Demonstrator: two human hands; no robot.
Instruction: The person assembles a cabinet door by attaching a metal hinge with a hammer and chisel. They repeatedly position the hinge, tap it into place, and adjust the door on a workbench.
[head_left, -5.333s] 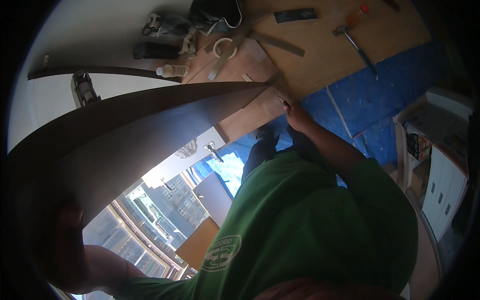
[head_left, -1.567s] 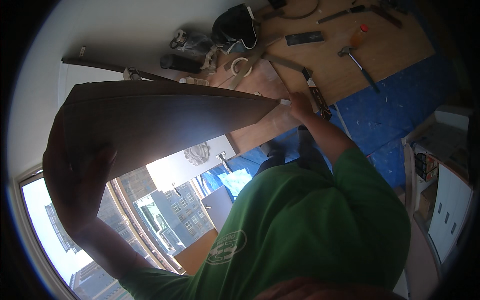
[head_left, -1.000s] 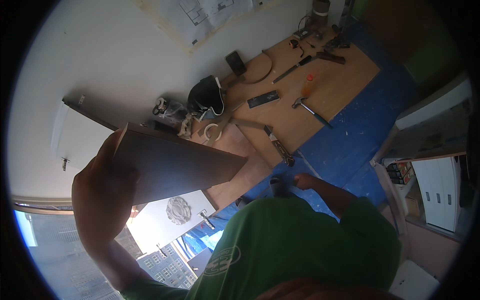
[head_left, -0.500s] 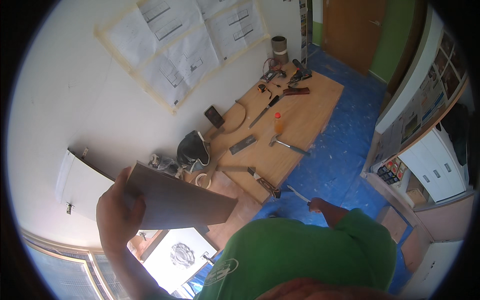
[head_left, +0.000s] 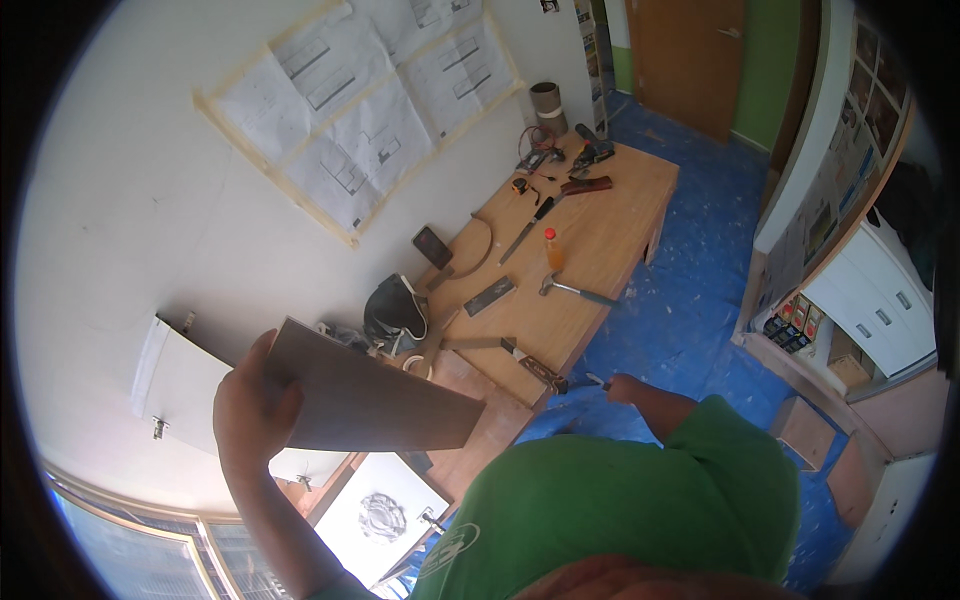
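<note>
Left hand point(head_left: 255, 408), 8 o'clock, grips board point(head_left: 370, 400); right hand point(head_left: 628, 388), 4 o'clock, holds tool point(head_left: 596, 379); work judged unfinished, board not set down

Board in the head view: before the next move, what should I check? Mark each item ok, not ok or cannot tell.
1. Board held: ok, left hand has its grip on the upper left end.
2. Right hand free: not ok, it holds a slim tool.
3. Board's far end clear of the table: cannot tell, no gap or contact shows.
4. Bottle capped: ok, red cap on.
5. Hammer wholly on the table: not ok, its handle end appears past the edge.
</note>
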